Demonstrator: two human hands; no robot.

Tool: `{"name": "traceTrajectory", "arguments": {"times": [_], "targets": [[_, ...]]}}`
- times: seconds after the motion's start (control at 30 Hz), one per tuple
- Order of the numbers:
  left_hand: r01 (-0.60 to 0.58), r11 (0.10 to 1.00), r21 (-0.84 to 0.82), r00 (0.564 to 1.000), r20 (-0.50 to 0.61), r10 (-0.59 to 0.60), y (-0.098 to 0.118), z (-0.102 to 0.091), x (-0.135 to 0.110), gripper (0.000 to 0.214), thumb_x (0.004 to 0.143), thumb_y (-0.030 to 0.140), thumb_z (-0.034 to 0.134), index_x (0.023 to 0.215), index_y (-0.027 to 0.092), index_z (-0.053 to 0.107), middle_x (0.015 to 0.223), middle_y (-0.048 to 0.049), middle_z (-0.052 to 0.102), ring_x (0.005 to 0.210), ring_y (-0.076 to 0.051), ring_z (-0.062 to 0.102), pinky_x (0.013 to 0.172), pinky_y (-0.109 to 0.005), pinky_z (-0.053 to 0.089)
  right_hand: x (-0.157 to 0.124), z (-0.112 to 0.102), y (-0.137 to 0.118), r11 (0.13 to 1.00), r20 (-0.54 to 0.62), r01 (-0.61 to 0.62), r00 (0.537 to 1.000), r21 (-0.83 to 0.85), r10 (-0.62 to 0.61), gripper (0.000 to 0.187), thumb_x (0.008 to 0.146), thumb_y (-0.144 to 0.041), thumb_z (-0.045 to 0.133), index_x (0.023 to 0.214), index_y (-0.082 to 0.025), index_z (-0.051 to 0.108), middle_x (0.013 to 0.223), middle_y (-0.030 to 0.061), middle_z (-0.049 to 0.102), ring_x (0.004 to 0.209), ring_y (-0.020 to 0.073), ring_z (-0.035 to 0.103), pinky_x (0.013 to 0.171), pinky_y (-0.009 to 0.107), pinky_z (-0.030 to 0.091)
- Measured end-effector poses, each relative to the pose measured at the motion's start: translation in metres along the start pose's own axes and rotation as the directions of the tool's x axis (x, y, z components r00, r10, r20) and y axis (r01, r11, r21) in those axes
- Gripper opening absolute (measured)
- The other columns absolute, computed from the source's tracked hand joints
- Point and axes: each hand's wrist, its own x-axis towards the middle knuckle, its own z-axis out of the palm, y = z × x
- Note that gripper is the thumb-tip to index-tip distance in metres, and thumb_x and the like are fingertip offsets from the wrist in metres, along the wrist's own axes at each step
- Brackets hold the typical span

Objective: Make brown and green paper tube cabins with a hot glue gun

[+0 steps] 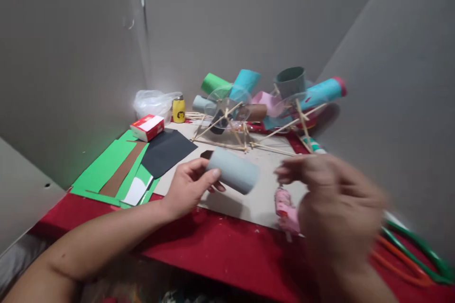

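My left hand [194, 182] is closed around one end of a grey-blue cardboard tube [234, 170], thumb on the near side. The tube is tilted above the beige board, its far end pointing right, with a dark brown bit showing at its left end. To the right my right hand [334, 199] is raised, apart from the tube and blurred by motion. Its fingers are bent, but whether anything small is between them I cannot make out. Just below those fingertips is a pink object [286, 208], partly hidden by the hand and too blurred to name.
Behind stands a stick frame [226, 113] with clear discs and coloured tubes. Green foam sheets [103, 165], a black sheet [167, 149], a red-and-white box [147, 127], a yellow container [178, 110] and a plastic bag [152, 104] lie left. Green-handled scissors [423, 246] lie right on the red-covered table [213, 251].
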Motion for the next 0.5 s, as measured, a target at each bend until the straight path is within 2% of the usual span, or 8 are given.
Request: {"name": "traceTrajectory", "arguments": {"times": [0.07, 0.13, 0.2, 0.3, 0.4, 0.5], "targets": [[-0.059, 0.997, 0.04, 0.995, -0.084, 0.062, 0.004, -0.001, 0.0, 0.025, 0.083, 0.038, 0.064, 0.081, 0.014, 0.063, 0.069, -0.0041, 0.07, 0.062, -0.014, 0.064, 0.059, -0.023, 0.051, 0.003, 0.01, 0.006, 0.997, 0.172, 0.056, 0.984, -0.049, -0.047, 0.024, 0.085, -0.041, 0.06, 0.075, -0.021, 0.066, 0.062, -0.0005, 0.059, 0.057, 0.0141, 0.053, 0.055, 0.026, 0.043], [-0.094, 0.993, 0.068, 0.986, -0.132, 0.102, 0.004, -0.001, 0.0, 0.022, 0.085, 0.037, 0.063, 0.083, 0.015, 0.063, 0.071, -0.0033, 0.071, 0.066, -0.016, 0.066, 0.062, -0.025, 0.053, -0.001, 0.017, 0.015, 0.998, 0.355, 0.035, 0.935, -0.061, -0.011, 0.021, 0.085, -0.04, 0.061, 0.079, -0.021, 0.065, 0.068, -0.0001, 0.06, 0.058, 0.0141, 0.052, 0.053, 0.025, 0.041], [-0.108, 0.99, 0.093, 0.981, -0.151, 0.121, 0.002, -0.001, 0.0, 0.02, 0.085, 0.036, 0.062, 0.084, 0.016, 0.064, 0.072, -0.0024, 0.071, 0.066, -0.015, 0.065, 0.062, -0.025, 0.053, -0.006, 0.021, 0.022, 0.998, 0.434, 0.02, 0.901, -0.056, 0.006, 0.017, 0.083, -0.037, 0.063, 0.083, -0.021, 0.066, 0.07, -0.0004, 0.06, 0.059, 0.0137, 0.051, 0.054, 0.025, 0.04], [-0.099, 0.989, 0.11, 0.985, -0.128, 0.113, 0.0, -0.001, 0.0, 0.021, 0.087, 0.035, 0.061, 0.084, 0.015, 0.065, 0.071, -0.0022, 0.07, 0.062, -0.013, 0.064, 0.062, -0.023, 0.052, -0.009, 0.025, 0.026, 1.0, 0.437, 0.005, 0.899, 0.028, -0.016, 0.013, 0.085, -0.031, 0.062, 0.079, -0.02, 0.068, 0.072, 0.0004, 0.06, 0.065, 0.0149, 0.053, 0.06, 0.026, 0.04], [-0.076, 0.991, 0.109, 0.993, -0.085, 0.086, -0.001, -0.001, 0.001, 0.023, 0.088, 0.037, 0.06, 0.085, 0.014, 0.065, 0.067, -0.0021, 0.07, 0.06, -0.012, 0.063, 0.061, -0.022, 0.051, -0.004, 0.025, 0.025, 0.995, 0.425, -0.002, 0.905, 0.095, -0.039, 0.017, 0.082, -0.029, 0.064, 0.069, -0.02, 0.068, 0.067, 0.0, 0.054, 0.063, 0.0146, 0.049, 0.057, 0.026, 0.038], [-0.046, 0.995, 0.087, 0.998, -0.049, 0.05, -0.001, 0.001, 0.003, 0.025, 0.087, 0.038, 0.06, 0.091, 0.013, 0.064, 0.063, -0.0011, 0.067, 0.058, -0.011, 0.063, 0.06, -0.021, 0.05, 0.0, 0.026, 0.026, 0.992, 0.457, -0.024, 0.889, 0.128, -0.037, 0.019, 0.08, -0.03, 0.066, 0.065, -0.02, 0.068, 0.066, 0.0002, 0.051, 0.063, 0.0149, 0.047, 0.057, 0.026, 0.037]]}}
